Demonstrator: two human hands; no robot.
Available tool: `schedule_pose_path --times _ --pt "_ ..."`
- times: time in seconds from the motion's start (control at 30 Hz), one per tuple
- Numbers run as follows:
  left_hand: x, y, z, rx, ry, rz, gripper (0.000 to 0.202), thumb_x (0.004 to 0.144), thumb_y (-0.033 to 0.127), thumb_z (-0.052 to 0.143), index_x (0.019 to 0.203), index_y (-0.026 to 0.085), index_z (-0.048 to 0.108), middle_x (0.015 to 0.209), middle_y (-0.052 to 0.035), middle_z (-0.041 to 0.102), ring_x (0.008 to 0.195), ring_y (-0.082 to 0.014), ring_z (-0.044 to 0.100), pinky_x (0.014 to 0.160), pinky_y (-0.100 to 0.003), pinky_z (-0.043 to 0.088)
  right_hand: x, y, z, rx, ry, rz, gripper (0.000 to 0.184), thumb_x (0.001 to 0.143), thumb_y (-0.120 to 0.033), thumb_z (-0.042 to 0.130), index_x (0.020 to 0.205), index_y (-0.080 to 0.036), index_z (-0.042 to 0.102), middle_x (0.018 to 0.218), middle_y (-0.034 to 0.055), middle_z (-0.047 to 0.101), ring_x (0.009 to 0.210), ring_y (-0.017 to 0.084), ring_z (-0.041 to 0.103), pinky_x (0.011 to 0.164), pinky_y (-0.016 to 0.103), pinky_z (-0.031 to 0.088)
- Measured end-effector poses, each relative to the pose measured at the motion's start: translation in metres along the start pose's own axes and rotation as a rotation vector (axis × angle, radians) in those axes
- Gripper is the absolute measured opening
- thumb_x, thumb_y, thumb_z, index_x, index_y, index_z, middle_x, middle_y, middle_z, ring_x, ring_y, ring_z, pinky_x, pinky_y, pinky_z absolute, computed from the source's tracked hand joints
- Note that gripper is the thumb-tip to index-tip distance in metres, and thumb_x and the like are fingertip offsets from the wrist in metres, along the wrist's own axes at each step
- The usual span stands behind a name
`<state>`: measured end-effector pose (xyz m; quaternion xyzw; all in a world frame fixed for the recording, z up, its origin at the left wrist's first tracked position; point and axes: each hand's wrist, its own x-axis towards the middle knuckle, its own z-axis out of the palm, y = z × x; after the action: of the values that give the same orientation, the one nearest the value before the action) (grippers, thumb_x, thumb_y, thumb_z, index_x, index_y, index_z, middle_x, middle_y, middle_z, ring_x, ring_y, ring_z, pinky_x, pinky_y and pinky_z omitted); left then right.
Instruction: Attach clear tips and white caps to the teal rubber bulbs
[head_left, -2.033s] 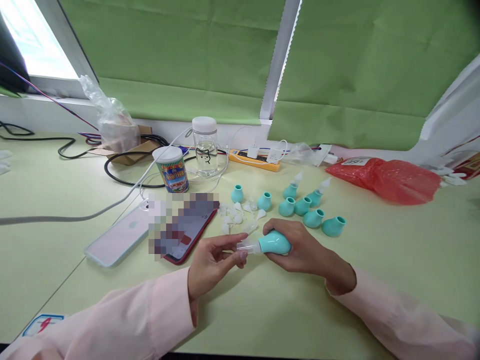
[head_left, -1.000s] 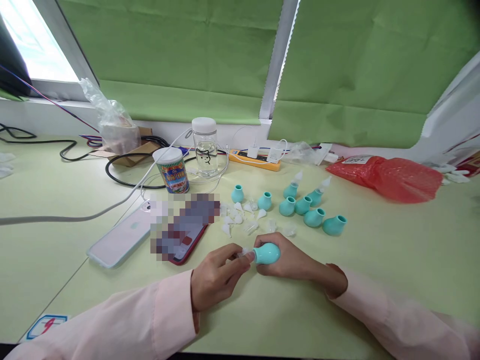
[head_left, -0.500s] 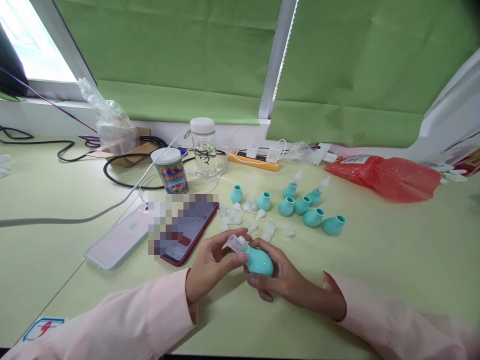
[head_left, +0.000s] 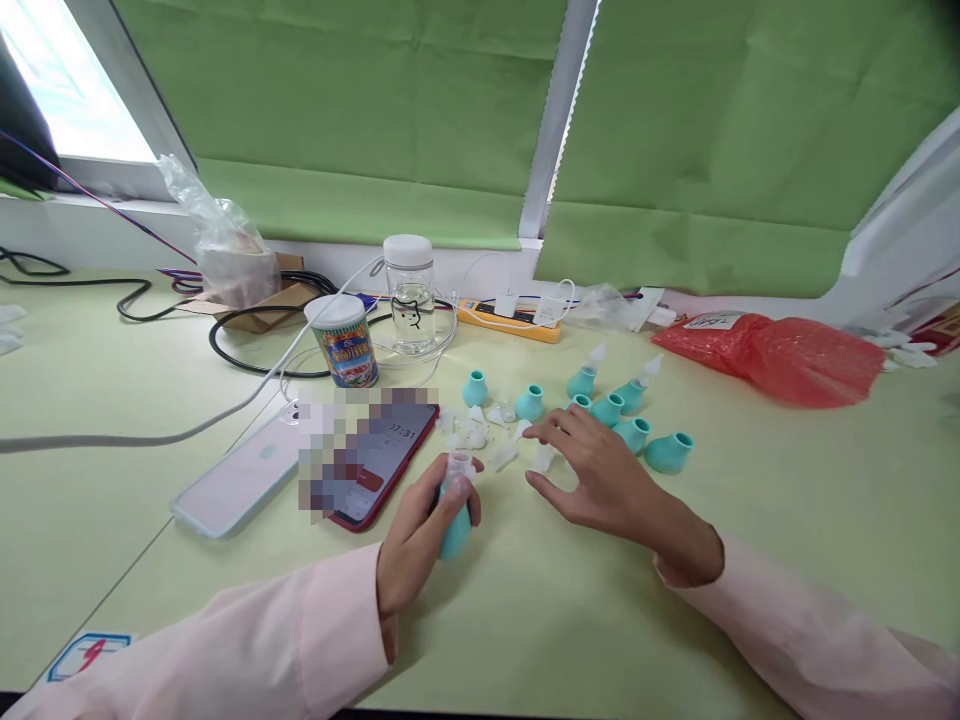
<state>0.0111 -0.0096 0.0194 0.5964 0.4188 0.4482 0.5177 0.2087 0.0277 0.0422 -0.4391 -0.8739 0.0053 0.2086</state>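
Observation:
My left hand [head_left: 424, 525] is wrapped round a teal squeeze bulb [head_left: 455, 538] with a clear plastic collar [head_left: 459, 463] on its neck, opening upward. My right hand [head_left: 592, 470] is held over the table, fingers apart and curved, nothing between them. Below its fingertips lie small clear plastic pieces [head_left: 541, 458], and a loose pile of white tips [head_left: 469, 430] is to their left. Several teal bulbs [head_left: 669, 453] stand behind and to the right of the right hand, partly hidden by it. Two bulbs at the back carry clear pointed nozzles [head_left: 596, 355].
Two phones lie on the left, a pale one [head_left: 240, 470] and a red-edged one [head_left: 382, 460]. Behind them stand a printed cup [head_left: 351, 350] and a lidded bottle [head_left: 410, 300] among cables. An orange power strip [head_left: 510, 322] and a red plastic bag [head_left: 772, 355] are along the back.
The bulb has passed from my right hand into my left and now stands more upright. My right hand has let go, opened and moved right and forward over the small clear pieces.

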Motion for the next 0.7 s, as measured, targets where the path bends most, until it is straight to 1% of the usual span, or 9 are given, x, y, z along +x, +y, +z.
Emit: schedule_pose_path --times 0.1,0.17,0.23,0.3,0.37,0.43,0.53,0.63,0.7 --pt "-0.002 -0.001 0.000 -0.008 -0.073 -0.069 0.023 0.081 0.037 0.043 0.094 0.019 0.040 0.054 0.0037 0.049 0.051 -0.0108 0.043 0.048 -0.020 0.033 0.000 0.010 0.006 -0.182 -0.156 -0.041 0.016 0.074 -0.026 0.051 0.082 -0.015 0.059 0.073 0.0087 0.057 0.073 0.023 0.051 0.060 0.034 0.037" --pt "-0.002 -0.002 0.000 0.000 -0.079 -0.064 0.020 0.079 0.035 0.046 0.089 0.019 0.039 0.055 0.0039 0.049 0.051 -0.0103 0.044 0.048 -0.020 0.034 -0.001 0.011 0.009 -0.201 -0.237 -0.089 0.015 0.077 -0.020 0.047 0.074 -0.014 0.060 0.067 0.0075 0.058 0.066 0.020 0.052 0.056 0.030 0.035" --pt "-0.001 -0.002 0.000 0.048 -0.092 -0.036 0.018 0.078 0.034 0.048 0.082 0.017 0.044 0.058 0.0025 0.050 0.052 -0.0099 0.045 0.050 -0.020 0.036 -0.001 0.010 0.007 -0.156 -0.262 -0.139 0.020 0.079 -0.017 0.044 0.071 -0.015 0.061 0.062 0.0060 0.058 0.059 0.017 0.052 0.052 0.028 0.033" --pt "0.000 -0.003 -0.001 0.131 -0.111 -0.019 0.020 0.076 0.034 0.051 0.082 0.015 0.051 0.062 0.0003 0.052 0.054 -0.0105 0.046 0.052 -0.021 0.038 -0.001 0.007 0.001 -0.015 -0.204 -0.153 0.020 0.080 -0.019 0.045 0.073 -0.016 0.063 0.061 0.0045 0.059 0.055 0.015 0.053 0.050 0.027 0.034" --pt "0.001 -0.003 -0.001 0.204 -0.121 -0.009 0.025 0.076 0.034 0.052 0.088 0.013 0.057 0.064 -0.0013 0.054 0.057 -0.0115 0.047 0.055 -0.021 0.038 -0.001 0.003 -0.007 0.227 -0.092 -0.122 0.015 0.078 -0.023 0.050 0.077 -0.017 0.064 0.064 0.0035 0.063 0.056 0.013 0.055 0.050 0.026 0.038" --pt "0.002 -0.004 -0.001 0.240 -0.126 0.005 0.028 0.076 0.034 0.052 0.092 0.012 0.060 0.064 -0.0014 0.055 0.059 -0.0118 0.047 0.055 -0.021 0.038 -0.001 -0.001 -0.014 0.491 -0.020 -0.062 0.011 0.073 -0.024 0.058 0.079 -0.018 0.065 0.069 0.0028 0.066 0.059 0.013 0.058 0.052 0.025 0.044" --pt "0.001 -0.003 -0.001 0.248 -0.139 0.032 0.029 0.076 0.034 0.052 0.091 0.012 0.062 0.065 -0.0014 0.055 0.058 -0.0114 0.045 0.053 -0.020 0.037 -0.001 -0.007 -0.017 0.746 -0.043 0.035 0.011 0.066 -0.020 0.065 0.077 -0.019 0.067 0.070 0.0018 0.068 0.062 0.014 0.061 0.052 0.024 0.048" --pt "0.000 0.000 -0.001 0.250 -0.161 0.055 0.030 0.076 0.033 0.052 0.095 0.013 0.063 0.067 -0.0019 0.057 0.057 -0.0112 0.045 0.052 -0.020 0.037 0.000 -0.009 -0.015 0.881 -0.104 0.114 0.014 0.063 -0.018 0.067 0.077 -0.018 0.068 0.068 0.0016 0.068 0.058 0.013 0.061 0.048 0.022 0.049" --pt "0.000 0.001 -0.001 0.258 -0.169 0.066 0.031 0.075 0.033 0.052 0.096 0.012 0.064 0.066 -0.0018 0.058 0.055 -0.0107 0.045 0.050 -0.019 0.036 0.000 -0.009 -0.013 0.946 -0.139 0.160 0.016 0.062 -0.017 0.068 0.077 -0.018 0.068 0.068 0.0023 0.068 0.058 0.013 0.061 0.048 0.021 0.050"
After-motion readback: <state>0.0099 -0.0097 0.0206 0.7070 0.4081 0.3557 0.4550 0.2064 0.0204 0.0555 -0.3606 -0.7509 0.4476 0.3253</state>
